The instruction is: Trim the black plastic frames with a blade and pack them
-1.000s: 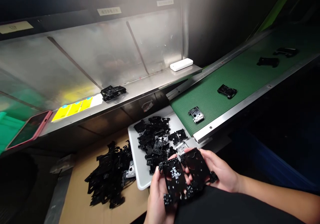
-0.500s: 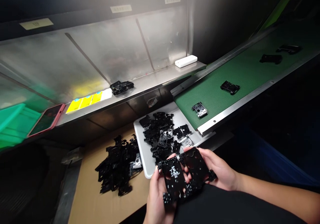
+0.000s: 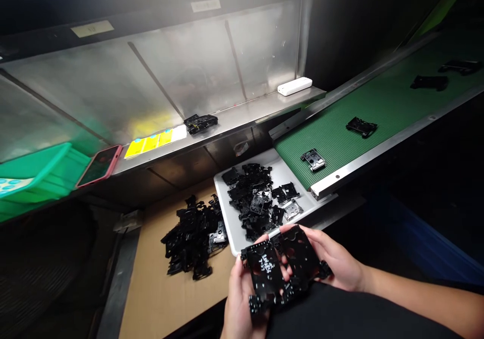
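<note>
My left hand (image 3: 239, 298) is closed around a black plastic part with white handwriting (image 3: 265, 271), a flat frame with small tabs along its edges. In my right hand (image 3: 336, 258) is a similar black plastic part (image 3: 300, 253), its flat face turned up. Both parts lie side by side, edges close or touching; whether they are joined I cannot tell. Some fingers show through the gap between them. Just beyond my hands, a white tray (image 3: 229, 220) holds a heap of black plastic parts (image 3: 249, 198), with a few silvery pieces among them.
More black parts (image 3: 194, 238) are heaped on cardboard (image 3: 147, 278) left of the tray. A green conveyor belt (image 3: 333, 134) on the right carries several parts. On the metal shelf (image 3: 245, 109) are a phone (image 3: 100, 166), yellow labels (image 3: 149, 144), black parts (image 3: 200, 123) and a white box-shaped device (image 3: 295, 86). A green bin (image 3: 56, 170) stands left.
The view has shifted, so the shelf, tray and belt appear further right and slightly higher. My hands keep the same hold on the two black parts, tilted slightly differently.
</note>
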Tool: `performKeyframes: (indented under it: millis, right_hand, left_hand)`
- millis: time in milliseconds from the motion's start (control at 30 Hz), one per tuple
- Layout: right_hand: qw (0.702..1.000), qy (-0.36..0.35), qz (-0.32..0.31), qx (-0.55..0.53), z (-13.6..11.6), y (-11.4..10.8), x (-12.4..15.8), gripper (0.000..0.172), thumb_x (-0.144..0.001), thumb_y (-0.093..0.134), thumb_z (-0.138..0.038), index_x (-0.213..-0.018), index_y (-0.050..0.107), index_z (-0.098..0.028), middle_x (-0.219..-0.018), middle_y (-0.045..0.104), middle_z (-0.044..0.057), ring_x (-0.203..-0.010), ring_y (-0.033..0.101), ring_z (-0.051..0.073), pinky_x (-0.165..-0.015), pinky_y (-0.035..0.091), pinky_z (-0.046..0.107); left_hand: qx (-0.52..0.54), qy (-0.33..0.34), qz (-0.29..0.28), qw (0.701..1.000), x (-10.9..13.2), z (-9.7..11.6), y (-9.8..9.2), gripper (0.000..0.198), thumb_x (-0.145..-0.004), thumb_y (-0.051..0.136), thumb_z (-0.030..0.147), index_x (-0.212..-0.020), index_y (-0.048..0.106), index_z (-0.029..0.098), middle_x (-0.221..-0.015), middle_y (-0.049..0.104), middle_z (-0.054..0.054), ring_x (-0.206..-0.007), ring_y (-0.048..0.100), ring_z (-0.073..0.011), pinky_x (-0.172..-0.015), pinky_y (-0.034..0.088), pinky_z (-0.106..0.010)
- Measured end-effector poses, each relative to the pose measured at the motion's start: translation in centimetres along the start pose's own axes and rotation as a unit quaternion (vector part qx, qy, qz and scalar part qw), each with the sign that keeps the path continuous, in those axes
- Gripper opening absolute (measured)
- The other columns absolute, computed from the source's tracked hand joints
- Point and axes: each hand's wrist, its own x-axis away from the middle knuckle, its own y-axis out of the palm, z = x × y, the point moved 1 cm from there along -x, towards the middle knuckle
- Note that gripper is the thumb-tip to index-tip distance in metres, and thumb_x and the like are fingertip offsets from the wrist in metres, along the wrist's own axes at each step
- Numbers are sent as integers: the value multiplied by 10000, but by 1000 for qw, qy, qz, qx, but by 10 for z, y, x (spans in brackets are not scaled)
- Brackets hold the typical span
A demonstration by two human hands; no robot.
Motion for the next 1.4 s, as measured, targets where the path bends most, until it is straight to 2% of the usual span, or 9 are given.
performKeyframes:
  millis: [200, 400, 567, 733, 967, 1133, 1300, 1400]
  right_hand:
    - [1000, -6, -2, 10, 5, 6, 1, 364, -1000, 480, -462, -1251, 598, -227, -927, 762, 82, -806, 743, 226, -797, 556, 387]
    - [1000, 3, -8, 18, 8, 6, -5, 420, -1004, 462, -479, -1308, 567, -209, -1014, 766, 111, -875, 758, 236, -814, 546, 363]
    - [1000, 13, -8, -10, 8, 6, -6, 368, -1017, 452, -443, -1279, 576, -216, -959, 769, 90, -777, 746, 204, -789, 551, 364]
    - [1000, 21, -9, -18, 12, 3, -7, 390, -1028, 413, -455, -1275, 592, -212, -898, 760, 80, -786, 745, 209, -754, 549, 324]
    - [998, 52, 27, -22, 16, -4, -9, 445, -998, 406, -494, -1297, 595, -224, -968, 758, 84, -782, 740, 203, -756, 565, 314]
    - [996, 68, 66, -2, 16, -7, -8, 531, -957, 459, -490, -1424, 522, -245, -1029, 761, 98, -801, 739, 231, -664, 558, 328]
    - [994, 65, 71, -57, 16, -8, -4, 523, -954, 486, -400, -1451, 511, -240, -1123, 762, 114, -847, 752, 234, -722, 573, 349]
    - [994, 53, 80, -56, 17, -8, -1, 506, -967, 507, -378, -1456, 513, -251, -1204, 745, 121, -870, 758, 226, -708, 573, 317]
  left_hand:
    - [-19, 0, -15, 1000, 1, 3, -8, 612, -929, 510, 559, -1444, 545, 229, -1109, 759, -116, -934, 736, -282, -913, 561, -406]
    - [-29, 27, -31, 999, 2, 4, -13, 648, -919, 520, 567, -1470, 511, 226, -987, 768, -107, -877, 730, -270, -890, 558, -389]
    - [-24, 25, -23, 999, 1, 3, -16, 620, -906, 556, 536, -1444, 542, 226, -1070, 762, -120, -929, 737, -289, -939, 550, -421]
    - [-6, 8, -1, 1000, -1, 1, -19, 579, -911, 564, 521, -1426, 554, 258, -1116, 761, -110, -969, 735, -280, -924, 566, -419]
    - [15, 19, 13, 1000, -5, -5, -27, 570, -900, 609, 497, -1421, 548, 274, -1190, 740, -112, -960, 736, -252, -872, 582, -377]
    - [4, 19, -19, 1000, -4, -3, -25, 546, -907, 602, 483, -1409, 559, 274, -1115, 752, -108, -949, 736, -252, -848, 587, -373]
    - [0, 22, -41, 999, -4, -2, -24, 527, -925, 591, 487, -1415, 545, 297, -1142, 746, -92, -946, 737, -233, -835, 593, -356]
    - [6, 16, -66, 998, -5, -2, -24, 518, -945, 570, 477, -1433, 518, 311, -1168, 741, -78, -943, 738, -216, -840, 596, -348]
